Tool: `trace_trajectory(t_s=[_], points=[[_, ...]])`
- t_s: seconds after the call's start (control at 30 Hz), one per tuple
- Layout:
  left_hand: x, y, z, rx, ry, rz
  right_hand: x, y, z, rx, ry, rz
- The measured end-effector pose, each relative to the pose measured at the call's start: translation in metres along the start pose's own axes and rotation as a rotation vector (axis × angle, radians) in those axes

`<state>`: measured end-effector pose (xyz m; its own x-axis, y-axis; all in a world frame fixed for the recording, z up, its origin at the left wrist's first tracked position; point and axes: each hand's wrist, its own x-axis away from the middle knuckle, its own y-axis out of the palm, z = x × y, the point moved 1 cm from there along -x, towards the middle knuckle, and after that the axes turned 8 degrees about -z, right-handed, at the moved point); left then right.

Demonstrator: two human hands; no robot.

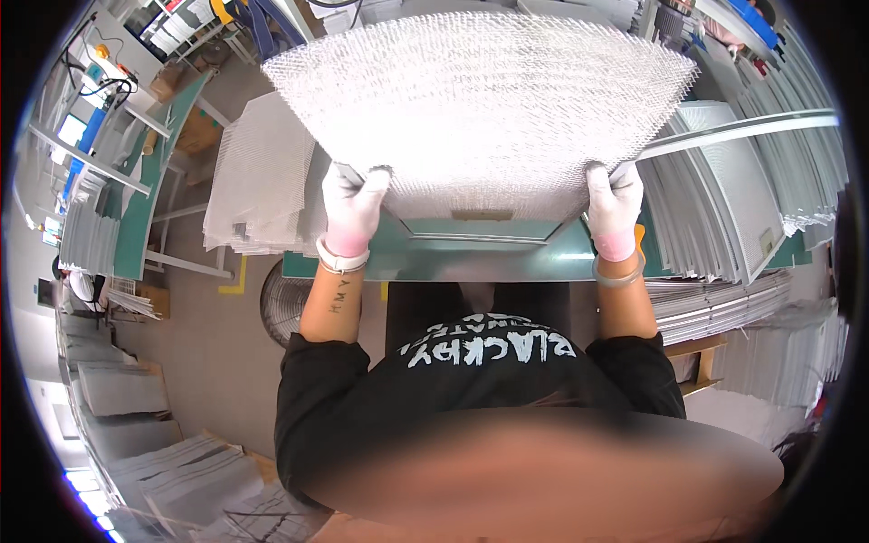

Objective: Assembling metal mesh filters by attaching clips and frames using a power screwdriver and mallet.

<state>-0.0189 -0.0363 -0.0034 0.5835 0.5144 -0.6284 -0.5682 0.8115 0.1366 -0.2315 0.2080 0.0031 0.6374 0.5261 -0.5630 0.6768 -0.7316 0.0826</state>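
Expanded-metal mesh sheet (480,109), upper centre of frame.
Looked light, springy, sharp-edged; gloved left hand (351,210) and right hand (614,206) each pinched 1 near corner.

Few things here count as packaging or signage. At your far left, past the green bench, a brown cardboard box (193,132) sits on the floor under the table edge — squarish, plain, its flaps hard to make out. Further up in that left corner a small bright screen (71,129) glows pale blue-white, rectangular, tilted by the lens. On the metal panels stacked to your right there's one small pale tag (766,242) — a yellowish rectangle, too small to make out further.
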Motion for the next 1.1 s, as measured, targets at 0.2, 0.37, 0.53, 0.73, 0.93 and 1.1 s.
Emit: trace_trajectory(t_s=[0.2, 0.37, 0.53, 0.73, 0.93, 1.1], points=[[0.042, -0.012, -0.047, -0.084, -0.151, -0.063, 0.04, -0.017, 0.054, 0.194, 0.112, -0.058], [0.066, -0.015, -0.065, -0.186, -0.232, -0.056, 0.063, -0.014, 0.082, 0.167, 0.198, -0.047], [0.019, -0.015, -0.015, 0.054, -0.298, -0.169, 0.024, -0.027, 0.047, 0.014, 0.16, -0.172], [-0.009, -0.014, 0.023, -0.087, -0.004, -0.125, -0.029, 0.001, -0.041, -0.025, 0.05, -0.206], [0.012, 0.009, 0.022, 0.08, 0.224, -0.453, -0.005, -0.016, -0.027, -0.044, -0.277, -0.257], [0.055, -0.013, -0.026, -0.28, -0.269, -0.971, 0.04, -0.017, -0.037, -0.138, -0.309, -0.38]])
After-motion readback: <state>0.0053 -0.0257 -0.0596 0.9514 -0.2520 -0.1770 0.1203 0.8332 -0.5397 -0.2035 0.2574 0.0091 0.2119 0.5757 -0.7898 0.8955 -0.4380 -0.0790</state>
